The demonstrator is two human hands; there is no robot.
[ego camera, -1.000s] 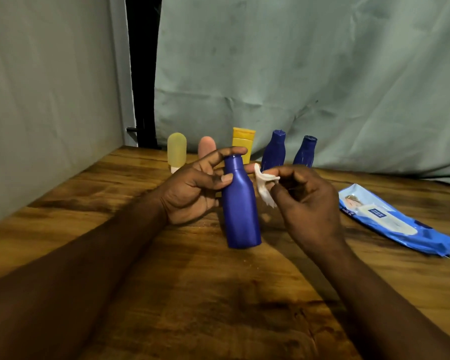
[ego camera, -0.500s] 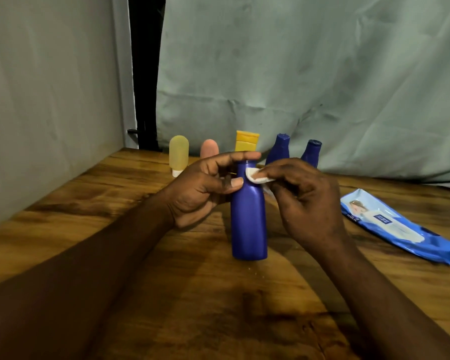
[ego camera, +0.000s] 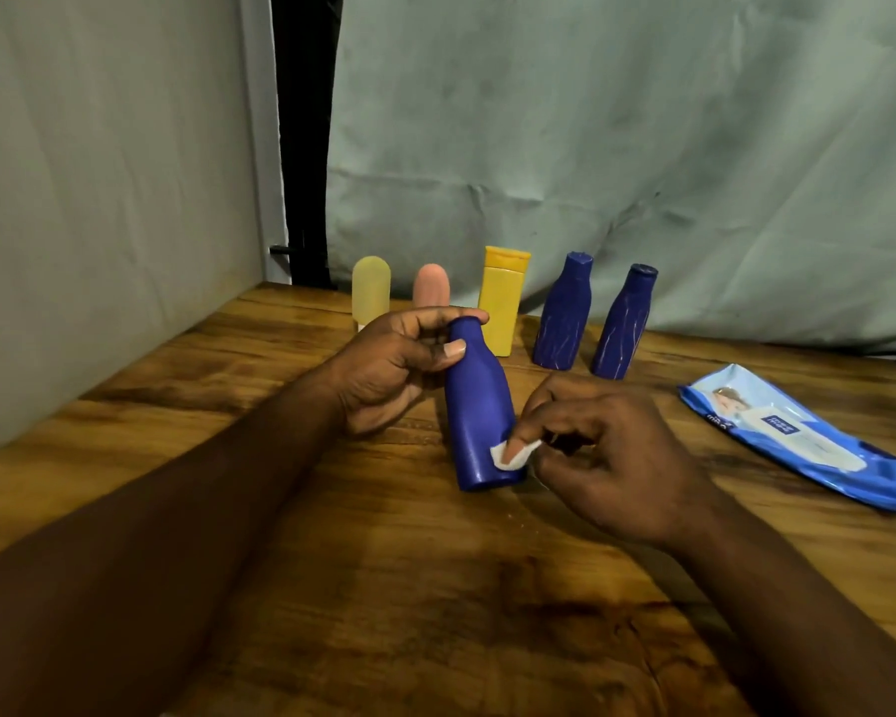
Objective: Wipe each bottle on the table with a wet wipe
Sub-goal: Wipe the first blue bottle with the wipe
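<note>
Blue bottle (ego camera: 479, 416) stands on the tabletop (ego camera: 435, 587), its neck steadied by the left hand (ego camera: 389, 370) grip while the right hand (ego camera: 606, 458) grip pinches a wet wipe (ego camera: 510, 454) against its lower right side for cleaning.

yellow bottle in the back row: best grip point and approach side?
Probably the flat-sided body of the yellow bottle, just under the cap. It stands upright with straight, parallel sides, so fingers can pinch across its width. Come from above and the front: a curtain hangs close behind, a pink bottle and a blue bottle flank it, and the left hand now partly blocks the low front.
</note>
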